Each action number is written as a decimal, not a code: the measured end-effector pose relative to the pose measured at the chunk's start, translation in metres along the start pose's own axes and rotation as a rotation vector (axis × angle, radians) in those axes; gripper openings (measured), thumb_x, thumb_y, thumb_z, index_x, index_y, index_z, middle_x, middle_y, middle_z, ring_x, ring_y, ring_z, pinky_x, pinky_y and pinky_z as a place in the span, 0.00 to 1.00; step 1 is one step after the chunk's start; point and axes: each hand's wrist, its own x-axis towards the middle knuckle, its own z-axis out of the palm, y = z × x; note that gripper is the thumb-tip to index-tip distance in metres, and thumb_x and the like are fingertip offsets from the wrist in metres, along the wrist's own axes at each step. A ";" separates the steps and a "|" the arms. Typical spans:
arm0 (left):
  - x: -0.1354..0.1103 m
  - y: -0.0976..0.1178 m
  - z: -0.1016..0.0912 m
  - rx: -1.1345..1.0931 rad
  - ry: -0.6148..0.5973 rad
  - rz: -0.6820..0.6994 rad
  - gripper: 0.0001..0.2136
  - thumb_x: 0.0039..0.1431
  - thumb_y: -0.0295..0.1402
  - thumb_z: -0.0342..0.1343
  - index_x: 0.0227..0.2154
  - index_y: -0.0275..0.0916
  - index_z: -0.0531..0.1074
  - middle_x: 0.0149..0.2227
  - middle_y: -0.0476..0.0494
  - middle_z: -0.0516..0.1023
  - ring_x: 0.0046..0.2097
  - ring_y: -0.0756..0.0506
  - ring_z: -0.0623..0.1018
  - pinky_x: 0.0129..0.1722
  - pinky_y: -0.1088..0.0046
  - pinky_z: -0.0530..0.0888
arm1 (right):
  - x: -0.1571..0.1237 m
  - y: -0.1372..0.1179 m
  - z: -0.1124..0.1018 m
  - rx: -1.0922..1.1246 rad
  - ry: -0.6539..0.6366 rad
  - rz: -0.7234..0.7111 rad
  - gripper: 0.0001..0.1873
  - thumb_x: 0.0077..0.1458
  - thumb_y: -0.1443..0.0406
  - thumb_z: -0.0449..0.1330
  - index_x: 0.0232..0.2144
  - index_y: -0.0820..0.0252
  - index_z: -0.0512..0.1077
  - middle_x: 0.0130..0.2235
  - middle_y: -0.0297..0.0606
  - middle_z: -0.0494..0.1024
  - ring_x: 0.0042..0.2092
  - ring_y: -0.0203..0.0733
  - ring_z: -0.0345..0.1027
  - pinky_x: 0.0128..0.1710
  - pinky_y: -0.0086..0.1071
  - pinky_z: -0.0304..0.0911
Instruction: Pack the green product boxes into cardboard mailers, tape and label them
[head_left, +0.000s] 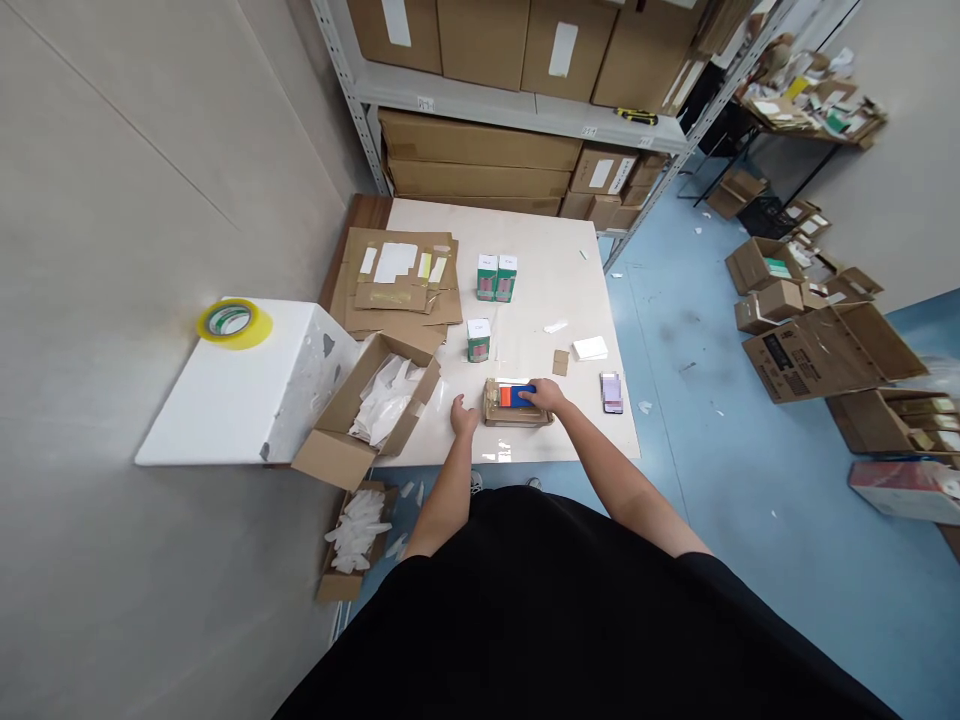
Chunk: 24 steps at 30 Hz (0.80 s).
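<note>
A small brown cardboard box [517,419] with shiny, tape-like patches lies near the front edge of the white table [540,235]. Over its top, my right hand [548,395] grips a flat blue-and-orange object [517,397] by its right end; its exact kind is unclear. Just left of the box, apart from it, my left hand [463,416] is empty with thumb and fingers spread. Beyond the hands stand a single green-and-white carton [478,341] and a pair of similar cartons [496,278].
Flattened cardboard [401,275] is stacked at the table's left. An open box of white scraps [386,400] stands beside my left hand. Yellow tape [235,324] rests on a white block. A phone [612,393] and white cards [590,348] lie right. Shelving [480,105] rises behind.
</note>
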 end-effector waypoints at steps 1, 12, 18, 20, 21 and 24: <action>0.001 0.004 -0.005 0.025 -0.037 0.078 0.38 0.57 0.30 0.64 0.71 0.40 0.61 0.73 0.32 0.62 0.66 0.36 0.73 0.61 0.65 0.72 | 0.001 -0.001 -0.001 -0.005 -0.007 0.003 0.23 0.69 0.47 0.58 0.50 0.58 0.79 0.52 0.45 0.83 0.51 0.47 0.76 0.43 0.30 0.63; 0.015 0.057 -0.011 0.462 -0.528 0.492 0.59 0.35 0.31 0.79 0.74 0.44 0.58 0.79 0.36 0.46 0.74 0.31 0.61 0.66 0.66 0.67 | 0.010 -0.024 -0.004 -0.151 -0.044 0.025 0.25 0.66 0.48 0.61 0.51 0.62 0.79 0.52 0.52 0.83 0.53 0.53 0.77 0.47 0.34 0.68; 0.019 0.054 -0.017 0.420 -0.498 0.454 0.55 0.33 0.32 0.81 0.70 0.49 0.65 0.77 0.38 0.54 0.70 0.29 0.68 0.61 0.61 0.72 | 0.009 -0.033 -0.008 -0.137 -0.062 0.122 0.25 0.65 0.51 0.63 0.54 0.64 0.78 0.54 0.55 0.82 0.54 0.53 0.78 0.46 0.34 0.70; 0.020 0.054 -0.017 0.393 -0.485 0.448 0.55 0.31 0.31 0.81 0.69 0.50 0.67 0.76 0.39 0.57 0.70 0.29 0.69 0.61 0.60 0.72 | 0.008 -0.035 -0.010 -0.125 -0.060 0.135 0.25 0.64 0.52 0.64 0.54 0.64 0.78 0.54 0.55 0.82 0.54 0.53 0.78 0.46 0.33 0.71; 0.021 0.054 -0.017 0.386 -0.486 0.447 0.55 0.31 0.31 0.81 0.69 0.51 0.67 0.76 0.40 0.56 0.70 0.30 0.68 0.62 0.59 0.71 | 0.008 -0.035 -0.012 -0.118 -0.062 0.138 0.25 0.63 0.52 0.65 0.54 0.64 0.78 0.54 0.55 0.82 0.54 0.53 0.78 0.45 0.33 0.71; 0.022 0.052 -0.017 0.366 -0.497 0.429 0.55 0.32 0.33 0.81 0.69 0.54 0.66 0.77 0.42 0.54 0.69 0.31 0.69 0.64 0.58 0.70 | 0.007 -0.032 -0.016 -0.093 -0.073 0.140 0.27 0.62 0.51 0.66 0.54 0.64 0.78 0.55 0.56 0.81 0.54 0.54 0.78 0.45 0.33 0.71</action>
